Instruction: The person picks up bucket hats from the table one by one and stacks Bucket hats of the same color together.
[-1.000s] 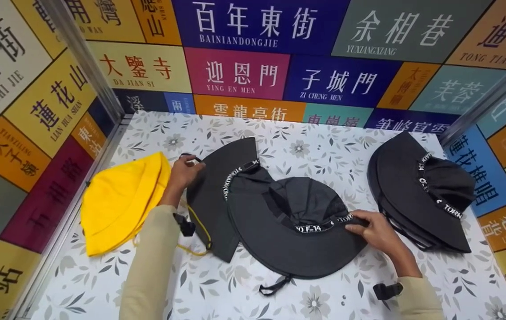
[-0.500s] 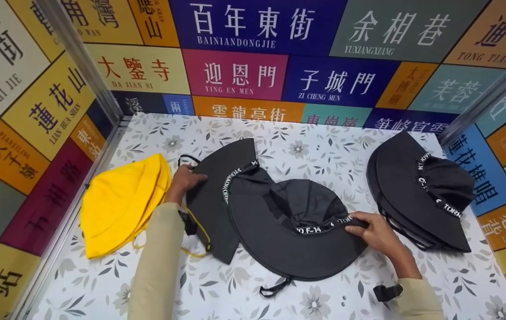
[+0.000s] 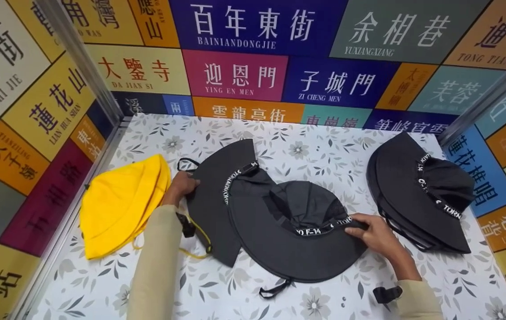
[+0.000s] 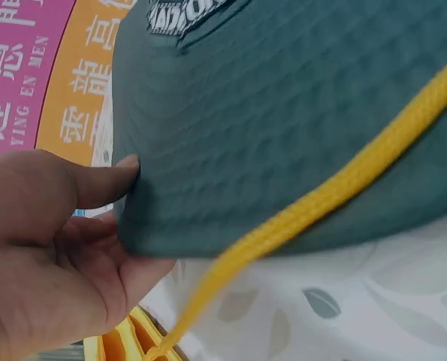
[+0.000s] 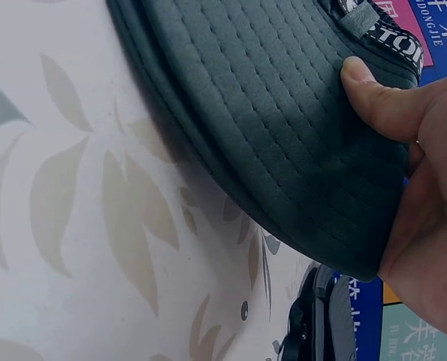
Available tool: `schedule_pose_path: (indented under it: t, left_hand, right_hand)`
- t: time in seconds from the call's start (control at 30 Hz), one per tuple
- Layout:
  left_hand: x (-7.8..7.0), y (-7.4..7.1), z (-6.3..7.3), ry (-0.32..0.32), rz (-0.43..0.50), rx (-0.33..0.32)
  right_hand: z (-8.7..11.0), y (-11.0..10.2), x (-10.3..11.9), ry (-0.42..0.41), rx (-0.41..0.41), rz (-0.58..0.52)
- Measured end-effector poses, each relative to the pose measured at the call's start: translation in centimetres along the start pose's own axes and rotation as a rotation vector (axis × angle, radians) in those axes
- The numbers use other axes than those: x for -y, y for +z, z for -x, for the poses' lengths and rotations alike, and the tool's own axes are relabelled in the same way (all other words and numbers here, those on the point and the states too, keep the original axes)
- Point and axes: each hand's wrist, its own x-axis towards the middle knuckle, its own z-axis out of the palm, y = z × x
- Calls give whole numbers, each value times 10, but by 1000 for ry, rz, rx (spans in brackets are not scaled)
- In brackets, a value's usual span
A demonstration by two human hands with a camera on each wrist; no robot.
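Observation:
My left hand (image 3: 181,186) pinches the outer brim edge of the left black bucket hat (image 3: 213,195). In the left wrist view, the thumb lies on top of the quilted brim and the fingers sit beneath. A yellow cord (image 4: 321,195) crosses in front of that brim. My right hand (image 3: 375,231) grips the brim of the middle black bucket hat (image 3: 297,258), thumb on top near the lettered band, as the right wrist view shows. The middle hat overlaps the left one's crown, and its black chin cord (image 3: 274,290) hangs at the front.
A folded yellow hat (image 3: 122,206) lies at the left, close to my left forearm. Another black hat (image 3: 402,195) rests at the right. Sign-patterned walls (image 3: 235,73) enclose the floral table (image 3: 324,146) at the back and sides.
My left hand has slid slightly nearer along the brim, away from the black cord loop, which now stands free above it. My right hand has barely moved.

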Motion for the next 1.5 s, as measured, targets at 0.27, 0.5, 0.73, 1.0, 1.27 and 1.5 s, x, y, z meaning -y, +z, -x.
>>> schedule_pose_path:
  t: [0.27,0.5,0.73,1.0,1.27,1.5]
  left_hand:
    - [12,3,1,-36,174,41]
    - [13,4,-1,-8,222,-87]
    - [0,-8,4,12,316,-185]
    - [-11,-22,11,31,391,-329]
    - [-24,-28,18,28,600,-477]
    - [-36,-29,30,34,701,-528]
  right_hand:
    - [0,2,-3,19,-3,-4]
    - [0,3,-3,26,2,12]
    - [1,4,-4,10,-18,-9]
    - [1,4,-3,8,-29,-16]
    - [2,5,-6,15,-30,15]
    - [3,4,-5,17,-5,3]
